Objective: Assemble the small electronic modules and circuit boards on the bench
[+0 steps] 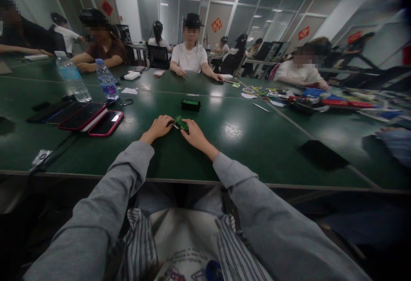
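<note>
A small green circuit board (181, 123) lies between my two hands, low over the green table or on it. My right hand (194, 134) has its fingers closed on the board's right side. At the board's left, my left hand (160, 127) is closed round a small dark piece (170, 123), too small to make out. Something small and white shows between the hands, beneath the board. Just beyond them, a black rectangular case (190, 105) with a green board in it stands on the table.
Phones (106, 123) and two water bottles (107, 80) are on the left. A pen-like tool (261, 108) lies to the right, before a heap of cables and tools (308, 97). A dark flat object (323, 154) is at near right. People sit across the table (244, 161).
</note>
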`<state>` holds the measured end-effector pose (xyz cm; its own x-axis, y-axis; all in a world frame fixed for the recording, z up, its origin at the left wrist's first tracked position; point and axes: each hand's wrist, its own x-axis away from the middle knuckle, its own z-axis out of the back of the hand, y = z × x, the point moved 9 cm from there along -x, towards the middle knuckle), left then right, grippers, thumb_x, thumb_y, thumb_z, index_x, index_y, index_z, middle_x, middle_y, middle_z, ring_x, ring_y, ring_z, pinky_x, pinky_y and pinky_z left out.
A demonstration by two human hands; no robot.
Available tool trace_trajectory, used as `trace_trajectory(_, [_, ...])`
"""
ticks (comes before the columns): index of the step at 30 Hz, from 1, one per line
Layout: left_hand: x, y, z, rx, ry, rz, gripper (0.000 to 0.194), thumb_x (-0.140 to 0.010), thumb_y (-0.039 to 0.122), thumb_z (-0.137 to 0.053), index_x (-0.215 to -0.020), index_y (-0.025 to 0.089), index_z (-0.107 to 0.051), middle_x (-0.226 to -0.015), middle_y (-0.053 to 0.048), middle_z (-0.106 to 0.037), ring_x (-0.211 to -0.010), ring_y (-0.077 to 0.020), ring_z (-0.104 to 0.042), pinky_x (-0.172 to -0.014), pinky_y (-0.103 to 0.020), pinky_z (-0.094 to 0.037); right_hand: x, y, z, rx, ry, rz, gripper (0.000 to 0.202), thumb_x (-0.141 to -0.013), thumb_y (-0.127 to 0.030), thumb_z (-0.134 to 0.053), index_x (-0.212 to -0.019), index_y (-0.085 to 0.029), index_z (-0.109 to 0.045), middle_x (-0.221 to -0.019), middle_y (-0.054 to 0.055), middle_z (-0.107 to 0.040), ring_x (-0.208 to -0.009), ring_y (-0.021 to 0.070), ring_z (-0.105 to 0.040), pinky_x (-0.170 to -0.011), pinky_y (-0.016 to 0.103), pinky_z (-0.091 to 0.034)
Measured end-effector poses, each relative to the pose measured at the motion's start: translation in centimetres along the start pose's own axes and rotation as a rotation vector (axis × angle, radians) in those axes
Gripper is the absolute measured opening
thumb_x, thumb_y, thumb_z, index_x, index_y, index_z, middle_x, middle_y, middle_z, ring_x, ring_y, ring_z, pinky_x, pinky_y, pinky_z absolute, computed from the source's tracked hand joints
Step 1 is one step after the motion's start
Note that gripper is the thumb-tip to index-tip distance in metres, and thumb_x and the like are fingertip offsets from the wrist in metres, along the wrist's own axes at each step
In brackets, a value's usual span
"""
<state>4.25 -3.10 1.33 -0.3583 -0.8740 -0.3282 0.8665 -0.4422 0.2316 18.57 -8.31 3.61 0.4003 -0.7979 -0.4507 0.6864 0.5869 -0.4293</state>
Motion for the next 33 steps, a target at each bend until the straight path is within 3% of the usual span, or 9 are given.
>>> trace_trajectory(33, [-0.16, -0.4, -0.24, 0.041, 0.004, -0.001, 0.031, -0.089, 0.033, -0.047, -0.116, 0.024, -0.06, -0.128, -0.009, -0.057, -0.117, -0.0278, -0.048, -0.099, -0.046, -0.04, 0.05, -0.18, -0.11, 0.03, -0.025, 0.028, 0.046, -0.087, -0.026, -0.052, -0.131, -0.016, -0.043, -0.12, 0.015, -0.053, -0.112, 0.0252, -0.051, -0.094, 0.042, -0.044])
